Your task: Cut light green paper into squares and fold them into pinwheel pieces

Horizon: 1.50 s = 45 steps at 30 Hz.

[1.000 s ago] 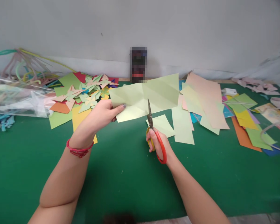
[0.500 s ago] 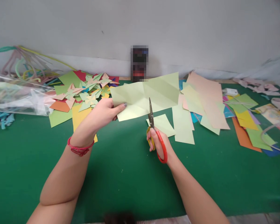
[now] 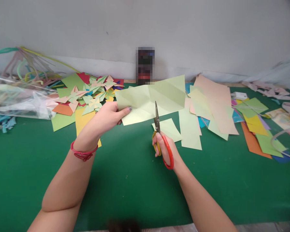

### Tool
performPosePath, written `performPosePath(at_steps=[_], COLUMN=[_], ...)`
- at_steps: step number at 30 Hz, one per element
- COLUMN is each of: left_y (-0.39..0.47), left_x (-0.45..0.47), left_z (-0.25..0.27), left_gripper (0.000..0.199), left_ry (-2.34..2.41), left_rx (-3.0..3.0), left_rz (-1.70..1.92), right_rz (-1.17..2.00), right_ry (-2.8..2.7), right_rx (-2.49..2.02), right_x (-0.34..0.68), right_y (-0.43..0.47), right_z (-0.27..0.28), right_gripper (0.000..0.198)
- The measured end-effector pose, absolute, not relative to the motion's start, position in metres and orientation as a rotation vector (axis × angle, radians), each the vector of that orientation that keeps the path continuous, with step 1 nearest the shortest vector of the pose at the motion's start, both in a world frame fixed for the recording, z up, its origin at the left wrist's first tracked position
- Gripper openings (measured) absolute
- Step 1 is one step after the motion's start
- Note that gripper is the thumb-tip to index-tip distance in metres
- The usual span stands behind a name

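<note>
My left hand (image 3: 114, 116) pinches the left end of a creased pale green sheet of paper (image 3: 168, 95), raised above the table. The thumb lies on its near face; the other fingers are mostly hidden behind. My right hand (image 3: 163, 146) grips a pair of scissors (image 3: 168, 154) with one red and one yellow handle loop. The blades point up at the sheet's lower edge, near its middle crease, and look nearly closed. Beneath them, on the table, is a smaller pale green piece of paper (image 3: 170, 129).
Folded paper shapes (image 3: 94, 93) and coloured sheets lie at left, beside a clear plastic bag (image 3: 26, 100). A pixelated phone-like object (image 3: 145, 66) leans on the wall. Pink sheets (image 3: 215, 103), more paper and a white cable (image 3: 276, 141) occupy the right of the green table (image 3: 125, 190).
The view has shifted very slightly. Both hands, the sheet and the scissors keep practically the same positions.
</note>
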State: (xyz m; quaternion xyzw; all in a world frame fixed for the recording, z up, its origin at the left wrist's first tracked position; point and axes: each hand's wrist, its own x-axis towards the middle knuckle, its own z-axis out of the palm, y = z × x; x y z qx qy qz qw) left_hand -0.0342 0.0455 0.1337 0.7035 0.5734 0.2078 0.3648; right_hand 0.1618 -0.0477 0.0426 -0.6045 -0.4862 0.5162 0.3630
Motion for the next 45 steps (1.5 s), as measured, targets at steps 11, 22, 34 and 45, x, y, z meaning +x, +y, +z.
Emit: performPosePath(at_steps=[11, 22, 34, 45], left_y=[0.0451, 0.0454, 0.0453, 0.0478], left_x=[-0.0346, -0.0348, -0.0351, -0.0368], left_z=[0.1332, 0.1331, 0.1354, 0.1336], left_gripper=[0.033, 0.032, 0.033, 0.033], left_ry=[1.473, 1.477, 1.461, 1.47], left_rx=[1.807, 1.802, 1.816, 1.786], left_rz=[0.535, 0.541, 0.521, 0.539], right_rz=[1.332, 1.325, 1.294, 1.287], right_ry=[-1.243, -1.251, -1.233, -1.151], right_rx=[-1.566, -1.572, -1.597, -1.639], right_x=[0.1623, 0.1627, 0.1629, 0.1662], right_y=[-0.048, -0.0478, -0.0512, -0.0498], right_z=[0.0412, 0.0428, 0.0437, 0.0443], right_gripper=[0.045, 0.045, 0.042, 0.045])
